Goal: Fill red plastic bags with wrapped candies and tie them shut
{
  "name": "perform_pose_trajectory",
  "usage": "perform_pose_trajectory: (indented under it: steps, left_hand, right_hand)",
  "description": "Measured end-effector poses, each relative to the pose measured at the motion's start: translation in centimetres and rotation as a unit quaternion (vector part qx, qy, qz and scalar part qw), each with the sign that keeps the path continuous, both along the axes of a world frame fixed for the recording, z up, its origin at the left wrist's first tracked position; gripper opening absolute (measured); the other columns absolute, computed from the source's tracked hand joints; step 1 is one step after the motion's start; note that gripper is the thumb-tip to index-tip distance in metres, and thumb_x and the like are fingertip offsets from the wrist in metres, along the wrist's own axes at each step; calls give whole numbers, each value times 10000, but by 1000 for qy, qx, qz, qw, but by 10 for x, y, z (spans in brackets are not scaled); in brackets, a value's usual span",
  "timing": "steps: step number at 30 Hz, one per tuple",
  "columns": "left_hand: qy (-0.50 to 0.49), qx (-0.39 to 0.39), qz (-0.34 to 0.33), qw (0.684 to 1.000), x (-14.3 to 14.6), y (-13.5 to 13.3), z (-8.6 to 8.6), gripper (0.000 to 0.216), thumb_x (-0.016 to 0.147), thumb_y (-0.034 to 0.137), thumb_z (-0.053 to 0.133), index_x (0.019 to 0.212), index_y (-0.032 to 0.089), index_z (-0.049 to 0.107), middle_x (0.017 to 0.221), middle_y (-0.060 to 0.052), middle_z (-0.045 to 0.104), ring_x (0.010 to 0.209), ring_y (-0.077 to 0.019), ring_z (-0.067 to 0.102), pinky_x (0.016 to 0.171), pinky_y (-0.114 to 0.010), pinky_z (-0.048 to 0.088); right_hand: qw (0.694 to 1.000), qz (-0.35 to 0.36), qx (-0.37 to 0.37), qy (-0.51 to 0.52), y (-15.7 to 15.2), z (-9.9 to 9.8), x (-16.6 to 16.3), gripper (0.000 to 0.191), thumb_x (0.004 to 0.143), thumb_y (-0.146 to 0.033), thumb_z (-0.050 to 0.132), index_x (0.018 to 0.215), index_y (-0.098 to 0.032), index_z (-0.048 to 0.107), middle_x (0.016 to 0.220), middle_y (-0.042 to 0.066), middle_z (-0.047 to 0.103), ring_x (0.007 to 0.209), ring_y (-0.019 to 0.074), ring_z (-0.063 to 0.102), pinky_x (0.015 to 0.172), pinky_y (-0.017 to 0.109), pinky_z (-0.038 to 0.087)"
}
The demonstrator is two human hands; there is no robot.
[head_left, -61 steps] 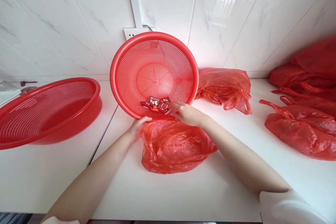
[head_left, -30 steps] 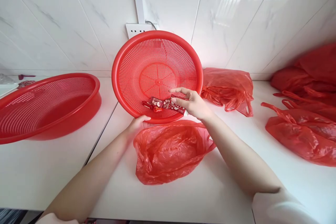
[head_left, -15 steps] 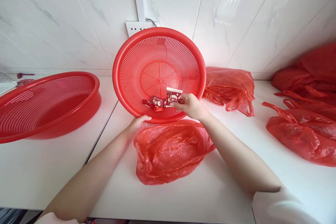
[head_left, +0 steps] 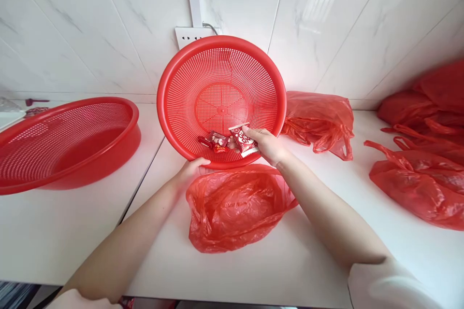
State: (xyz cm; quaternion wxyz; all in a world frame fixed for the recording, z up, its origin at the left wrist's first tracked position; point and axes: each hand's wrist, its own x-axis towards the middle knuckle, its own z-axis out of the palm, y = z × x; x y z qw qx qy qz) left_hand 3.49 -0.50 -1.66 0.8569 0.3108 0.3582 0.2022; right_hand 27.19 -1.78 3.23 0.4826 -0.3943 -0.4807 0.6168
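A round red plastic basket point(head_left: 223, 41) with a perforated wall is tilted toward me. My left hand point(head_left: 194, 169) grips its lower rim, the thumb on the inner side and the other fingers hidden beneath. Inside the basket, my right hand point(head_left: 266, 145) pinches a dark red and white snack packet point(head_left: 243, 139). Several small wrapped snacks point(head_left: 217, 141) lie beside that packet, low in the basket. Just below the rim, an open red plastic bag point(head_left: 239, 212) rests on the table, and I see nothing in it but its crumpled film.
A second red basket point(head_left: 125, 140) stands at the left, partly out of view. Behind my right hand lies a red plastic bag point(head_left: 319, 111). More red bags point(head_left: 420, 183) are heaped at the far right. A power strip point(head_left: 186, 34) is on the tiled wall.
My right hand has turned the snack packet from nearly upright to slanted, its lower edge now toward the rim. My left hand keeps its hold on the basket.
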Motion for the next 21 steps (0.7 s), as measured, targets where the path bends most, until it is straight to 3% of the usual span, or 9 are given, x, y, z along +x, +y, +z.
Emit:
perform_pose_trajectory:
  steps: [7, 13, 18, 21]
  left_hand:
    - [-11, 25, 10, 1000, -4, 5, -11, 439, 805, 276, 511, 1154, 59, 666, 1009, -188, 736, 929, -325, 699, 850, -403, 509]
    - [-18, 33, 1, 999, -7, 7, -16, 442, 815, 278, 510, 1169, 59, 659, 1012, -187, 735, 942, -315, 695, 839, -383, 510]
    - [-14, 28, 1, 1000, -7, 6, -14, 419, 821, 274, 502, 1137, 61, 676, 1006, -180, 737, 919, -303, 697, 831, -367, 506]
    - [-12, 19, -3, 1000, -6, 5, -12, 417, 811, 277, 505, 1122, 64, 685, 992, -175, 740, 912, -302, 696, 828, -366, 503]
  right_hand:
    - [981, -2, 90, -173, -1, -5, 3, 480, 846, -590, 571, 689, -152, 688, 693, 40, 705, 616, 141, 623, 626, 257, 496]
    - [996, -24, -36, -76, 0, -6, -4, 576, 842, -666, 515, 813, -126, 714, 788, 126, 745, 547, 163, 672, 444, 229, 508]
    - [995, 32, -90, -11, 0, -2, 1, 685, 838, -743, 424, 847, -124, 719, 755, 114, 744, 495, 115, 640, 394, 175, 484]
    - [995, 43, -85, -26, -3, -1, 3, 589, 782, -701, 574, 806, -127, 706, 716, 91, 737, 488, 106, 630, 412, 168, 488]
